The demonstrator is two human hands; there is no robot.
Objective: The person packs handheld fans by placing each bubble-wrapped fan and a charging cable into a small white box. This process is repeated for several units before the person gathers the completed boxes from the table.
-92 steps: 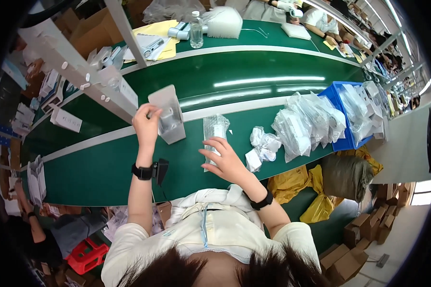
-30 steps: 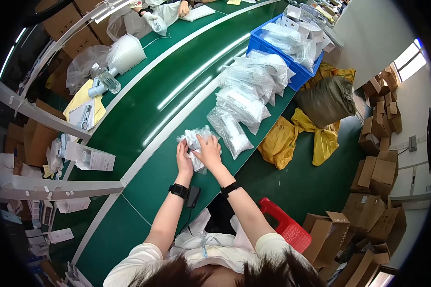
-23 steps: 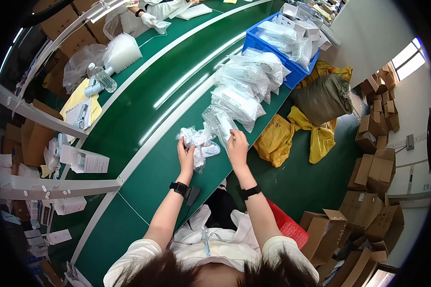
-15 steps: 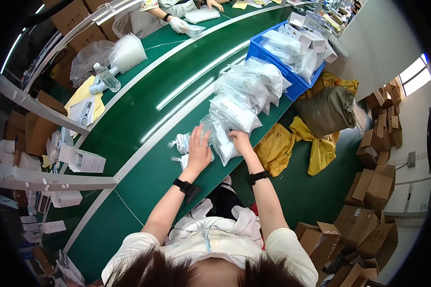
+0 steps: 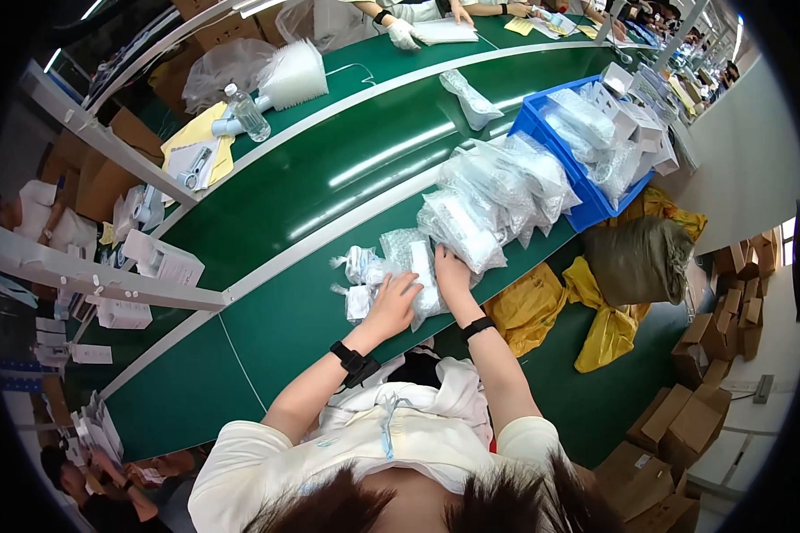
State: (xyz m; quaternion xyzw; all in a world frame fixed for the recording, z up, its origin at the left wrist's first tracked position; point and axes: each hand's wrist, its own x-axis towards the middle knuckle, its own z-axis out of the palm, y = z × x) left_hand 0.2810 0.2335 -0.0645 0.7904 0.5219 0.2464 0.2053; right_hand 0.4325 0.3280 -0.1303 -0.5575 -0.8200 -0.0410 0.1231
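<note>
A clear bubble-wrap bag (image 5: 425, 271) with a white item inside lies on the green bench between my hands. My left hand (image 5: 393, 308) rests over its left edge, fingers apart and not gripping. At the bag's right edge, the fingers of my right hand (image 5: 453, 275) are drawn together on the plastic, their tips partly hidden. Two small wrapped white packets, an upper packet (image 5: 361, 265) and a lower packet (image 5: 359, 303), sit left of the bag. Just beyond my right hand is a heap of similar bubble-wrap bags (image 5: 506, 186).
A blue crate (image 5: 586, 209) full of bags and white boxes stands past the heap. One bubble-wrap bag (image 5: 471, 102) lies on the green conveyor belt (image 5: 266, 240). Across it are a plastic bottle (image 5: 247, 113) and a co-worker's gloved hand (image 5: 403, 34). Yellow sacks (image 5: 529, 306) lie on the floor.
The co-worker's gloved hand has let go of a bubble-wrap bag, which now lies on the belt. My left hand has come lower onto the bag before me. The whole view has shifted.
</note>
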